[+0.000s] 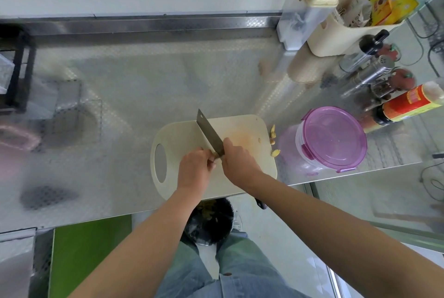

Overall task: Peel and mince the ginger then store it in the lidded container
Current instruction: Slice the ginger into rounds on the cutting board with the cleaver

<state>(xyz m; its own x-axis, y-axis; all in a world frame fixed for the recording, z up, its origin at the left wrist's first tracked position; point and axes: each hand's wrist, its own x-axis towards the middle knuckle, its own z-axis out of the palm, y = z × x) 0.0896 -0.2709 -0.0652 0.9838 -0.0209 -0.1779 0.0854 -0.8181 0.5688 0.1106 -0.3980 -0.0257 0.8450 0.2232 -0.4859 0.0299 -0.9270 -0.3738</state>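
Steel cleaver (209, 132) in curled right hand (237, 158), apparently.

The one camera rode on the person's head, tipped steeply down and forward over the steel bench (120, 86). Its wide lens bowed the edges. It sat near the cutting board (177, 137) at centre frame, where the left hand (195, 168) and right hand (237, 161) met at the cleaver (208, 131); both forearms ran in from below.
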